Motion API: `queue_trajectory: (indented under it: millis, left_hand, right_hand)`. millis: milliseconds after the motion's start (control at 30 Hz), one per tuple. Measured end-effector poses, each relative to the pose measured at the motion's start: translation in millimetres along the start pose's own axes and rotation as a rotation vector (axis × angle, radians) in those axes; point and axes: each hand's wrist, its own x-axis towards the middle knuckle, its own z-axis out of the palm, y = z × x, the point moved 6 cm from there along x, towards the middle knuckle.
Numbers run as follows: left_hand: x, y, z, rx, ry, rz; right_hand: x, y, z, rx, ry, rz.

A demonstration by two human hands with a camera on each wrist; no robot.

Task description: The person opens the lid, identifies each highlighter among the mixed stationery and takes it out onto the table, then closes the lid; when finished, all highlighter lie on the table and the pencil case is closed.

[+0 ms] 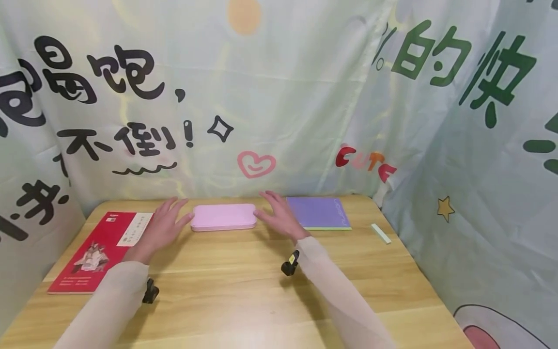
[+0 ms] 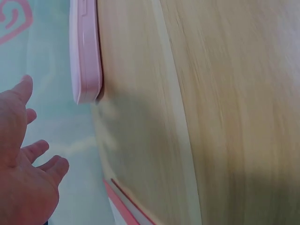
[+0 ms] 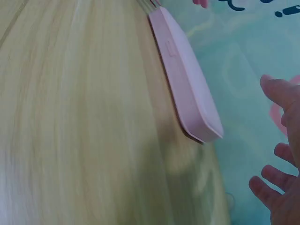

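Observation:
A pink case [image 1: 224, 216] with rounded corners lies flat near the back edge of the table, between the two hands. At its left end the left hand [image 1: 163, 228] hovers with fingers spread, its thumb close to the case. The right hand [image 1: 281, 216] is at the other end, fingers extended, thumb near the case's right side. In the left wrist view, a gap shows between the left hand [image 2: 28, 159] and the case [image 2: 86, 56]. The right wrist view likewise shows the right hand [image 3: 281, 154] apart from the case [image 3: 187, 75]. Neither hand holds anything.
A red booklet [image 1: 93, 252] lies at the left, partly under the left forearm. Behind the right hand is a purple notebook [image 1: 320, 213]. A small pale strip [image 1: 381, 233] lies at the right. Printed fabric [image 1: 279, 97] hangs around the wooden table [image 1: 226, 291].

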Motion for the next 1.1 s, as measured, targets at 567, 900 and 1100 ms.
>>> queue_trajectory:
  millis: [567, 900, 1100]
  left_hand:
    - [8.6, 12.0, 28.7, -0.065, -0.132, -0.023]
    - [9.1, 7.7, 39.8, -0.064, -0.166, -0.037]
    - [9.3, 8.2, 40.9, -0.086, -0.154, -0.055]
  right_hand:
    - [19.4, -2, 42, 0.069, -0.119, -0.076]
    - [20.1, 3, 53, 0.061, -0.158, -0.068]
    - [19.3, 5, 54, 0.069, -0.164, -0.057]
